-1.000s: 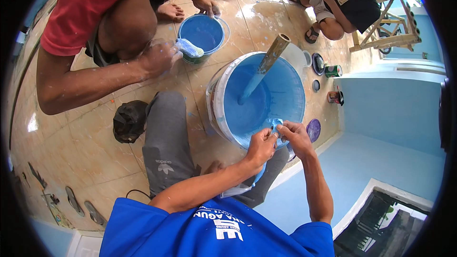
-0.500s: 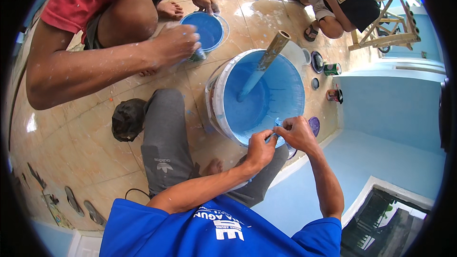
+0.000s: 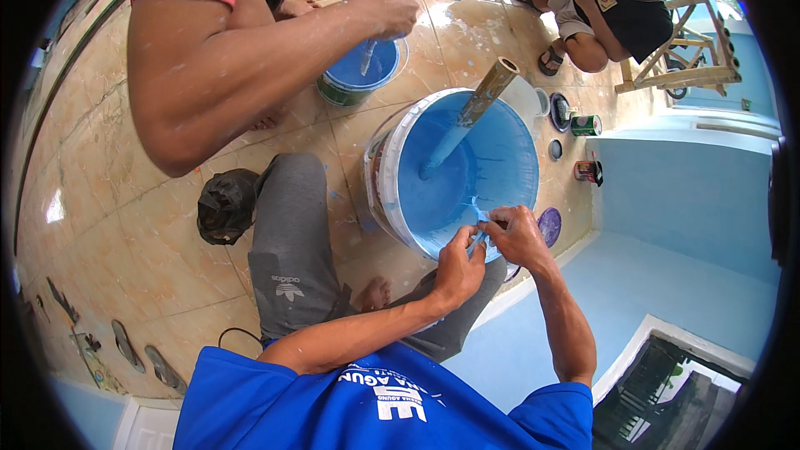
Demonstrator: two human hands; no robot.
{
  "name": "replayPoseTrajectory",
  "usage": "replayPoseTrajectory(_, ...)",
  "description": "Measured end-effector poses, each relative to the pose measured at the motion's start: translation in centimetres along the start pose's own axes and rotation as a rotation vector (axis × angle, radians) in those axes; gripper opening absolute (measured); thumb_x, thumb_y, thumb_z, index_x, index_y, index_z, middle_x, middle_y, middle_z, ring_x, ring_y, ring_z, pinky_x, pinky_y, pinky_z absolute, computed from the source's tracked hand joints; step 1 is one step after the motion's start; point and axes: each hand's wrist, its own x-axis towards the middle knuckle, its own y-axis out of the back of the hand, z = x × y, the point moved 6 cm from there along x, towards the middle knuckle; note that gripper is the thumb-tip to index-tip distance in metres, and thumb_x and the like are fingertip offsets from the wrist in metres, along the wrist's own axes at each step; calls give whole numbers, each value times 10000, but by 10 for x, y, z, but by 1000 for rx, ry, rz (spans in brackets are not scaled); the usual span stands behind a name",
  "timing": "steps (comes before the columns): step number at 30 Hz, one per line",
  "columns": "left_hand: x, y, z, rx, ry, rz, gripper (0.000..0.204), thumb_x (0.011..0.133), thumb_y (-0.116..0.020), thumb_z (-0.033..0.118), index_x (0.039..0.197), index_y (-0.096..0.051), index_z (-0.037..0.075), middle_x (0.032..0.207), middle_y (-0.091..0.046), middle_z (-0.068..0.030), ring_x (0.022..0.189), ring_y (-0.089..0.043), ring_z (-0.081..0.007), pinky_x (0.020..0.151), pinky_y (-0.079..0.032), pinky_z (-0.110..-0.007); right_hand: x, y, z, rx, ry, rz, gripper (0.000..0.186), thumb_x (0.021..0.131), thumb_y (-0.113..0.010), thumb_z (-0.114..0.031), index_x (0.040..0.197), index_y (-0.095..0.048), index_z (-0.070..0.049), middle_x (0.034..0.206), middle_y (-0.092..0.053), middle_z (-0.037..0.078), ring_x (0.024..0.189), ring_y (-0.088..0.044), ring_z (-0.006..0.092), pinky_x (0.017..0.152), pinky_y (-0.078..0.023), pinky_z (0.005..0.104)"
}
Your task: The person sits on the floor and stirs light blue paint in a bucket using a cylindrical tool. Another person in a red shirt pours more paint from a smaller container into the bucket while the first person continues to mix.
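Over the near right rim of a large white bucket (image 3: 385, 168), my two hands are close together. My left hand (image 3: 460, 270) is closed, its fingers pinching a thin, limp blue strip (image 3: 477, 213) smeared with paint; I cannot make out its exact kind. My right hand (image 3: 518, 237) also pinches it, fingers bent, with its upper end sticking up past them. Blue paint (image 3: 437, 187) covers the bucket's bottom and walls. A bamboo stick (image 3: 485, 100), its lower part coated blue, leans inside, its top beyond the far rim.
A co-worker's hand (image 3: 390, 12) holds a paint-coated stick (image 3: 367, 57) in a smaller paint bucket (image 3: 346, 98). Another person (image 3: 617, 17) crouches at far right. A black bag (image 3: 226, 205) lies left of my knee; cans (image 3: 587, 125) and a purple lid (image 3: 549, 226) lie right.
My hands have stayed nearly in place, while the strip's end now points farther up and left. The co-worker's hand has risen and moved right, lifting the stick in the smaller bucket.
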Motion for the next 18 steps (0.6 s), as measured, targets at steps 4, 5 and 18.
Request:
replayPoseTrajectory(4,-4,1,7,-48,-36,-6,299,982,-578,26,1271,-526,-34,1095,-687,-325,1075,-664,-496,872,-507,-518,2,-2,2,22,-65,-30,234,895,-712,-159,829,-738,64,597,-626,122,548,-561,142,541,-442,355)
replayPoseTrajectory(5,-5,2,10,-35,-66,4,296,981,-570,17,1269,-522,-29,1090,-683,-330,1066,-660,-505,862,-504,-525,3,-3,4,61,-95,-20,234,895,-712,-158,826,-738,64,592,-617,111,555,-555,130,537,-435,347)
replayPoseTrajectory(18,-8,5,21,61,-176,-39,391,961,-536,-5,1352,-526,-7,1071,-670,-337,1032,-632,-534,840,-481,-571,-4,-13,25,329,-209,90,233,932,-704,-174,913,-752,54,704,-647,20,599,-512,70,524,-410,275)
